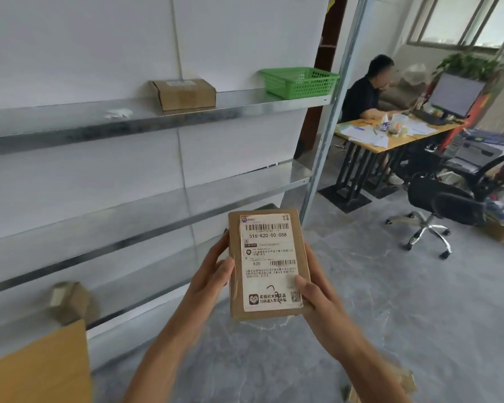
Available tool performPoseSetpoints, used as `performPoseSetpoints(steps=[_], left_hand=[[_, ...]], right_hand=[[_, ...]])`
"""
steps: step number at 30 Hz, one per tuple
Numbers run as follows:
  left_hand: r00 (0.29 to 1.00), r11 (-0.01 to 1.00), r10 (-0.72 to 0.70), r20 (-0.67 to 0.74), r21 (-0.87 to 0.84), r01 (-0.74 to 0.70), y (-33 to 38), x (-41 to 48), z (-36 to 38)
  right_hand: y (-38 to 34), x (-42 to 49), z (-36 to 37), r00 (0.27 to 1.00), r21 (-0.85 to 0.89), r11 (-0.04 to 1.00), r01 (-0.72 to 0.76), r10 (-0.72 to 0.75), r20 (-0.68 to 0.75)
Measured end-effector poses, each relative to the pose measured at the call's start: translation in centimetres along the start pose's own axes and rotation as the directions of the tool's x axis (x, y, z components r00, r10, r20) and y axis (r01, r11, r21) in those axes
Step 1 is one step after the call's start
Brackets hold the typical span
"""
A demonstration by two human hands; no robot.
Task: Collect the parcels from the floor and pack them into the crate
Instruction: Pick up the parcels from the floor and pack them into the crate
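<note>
I hold a small flat cardboard parcel (269, 264) in front of me with both hands, its white shipping label with barcodes facing up. My left hand (213, 274) grips its left edge, thumb on top. My right hand (312, 295) grips the lower right corner, thumb on the label. A green plastic crate (300, 82) stands on the upper metal shelf at the right end. Another cardboard parcel (184, 93) sits on the same shelf to the crate's left. A third small parcel (70, 301) lies on the lowest shelf at the left.
Metal shelving (146, 123) runs along the white wall on the left. A brown cardboard sheet (41, 370) fills the bottom left corner. A person (367, 91) sits at a desk (390, 141) to the right, with an office chair (442, 207) on the grey floor. Cardboard (402, 379) lies by my right arm.
</note>
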State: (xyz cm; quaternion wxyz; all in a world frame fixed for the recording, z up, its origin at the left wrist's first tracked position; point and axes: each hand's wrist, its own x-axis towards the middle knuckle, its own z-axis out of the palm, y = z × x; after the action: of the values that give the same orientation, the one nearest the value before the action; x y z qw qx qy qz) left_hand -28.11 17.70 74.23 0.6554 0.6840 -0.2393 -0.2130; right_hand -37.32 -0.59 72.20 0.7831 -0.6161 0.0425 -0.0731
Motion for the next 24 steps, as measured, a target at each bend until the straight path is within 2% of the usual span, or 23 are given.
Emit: performPoseSetpoints(steps=[6, 8, 11, 14, 17, 19, 21, 24], left_hand=[[0.981, 0.984, -0.081, -0.176, 0.141, 0.107, -0.4, -5.9, 1.4], [0.969, 0.981, -0.108, -0.221, 0.134, 0.14, -0.6, -8.1, 2.4], [0.936, 0.987, -0.159, -0.315, -0.021, 0.161, -1.2, -11.8, 4.4], [0.869, 0.956, -0.273, -0.413, -0.22, 0.195, -1.5, -16.0, 6.2], [0.794, 0.908, -0.336, -0.506, -0.398, 0.131, -1.8, -21.1, 6.7], [0.776, 0.905, -0.328, -0.539, -0.416, 0.093, -1.7, -24.5, 6.8], [0.757, 0.923, -0.293, -0.583, -0.379, 0.065, -1.6, -27.7, 7.2], [0.648, 0.93, -0.26, -0.716, -0.366, -0.032, -1.9, -31.7, 7.8]], right_hand=[[0.5, -4.0, 0.2, 0.992, 0.068, 0.995, -0.077, 0.07, 0.102], [0.9, -5.3, 0.1, 0.985, 0.081, 0.989, -0.124, 0.113, 0.128], [1.7, -7.2, 0.0, 0.967, 0.068, 0.979, -0.192, 0.177, 0.181], [1.9, -9.3, 0.3, 0.932, -0.01, 0.974, -0.228, 0.221, 0.288], [1.9, -12.0, 1.2, 0.847, -0.076, 0.95, -0.303, 0.305, 0.436], [1.9, -14.1, 2.1, 0.781, -0.124, 0.936, -0.33, 0.344, 0.521], [2.3, -16.3, 3.4, 0.752, -0.11, 0.931, -0.347, 0.347, 0.56], [3.2, -19.9, 5.7, 0.757, -0.065, 0.912, -0.406, 0.375, 0.535]])
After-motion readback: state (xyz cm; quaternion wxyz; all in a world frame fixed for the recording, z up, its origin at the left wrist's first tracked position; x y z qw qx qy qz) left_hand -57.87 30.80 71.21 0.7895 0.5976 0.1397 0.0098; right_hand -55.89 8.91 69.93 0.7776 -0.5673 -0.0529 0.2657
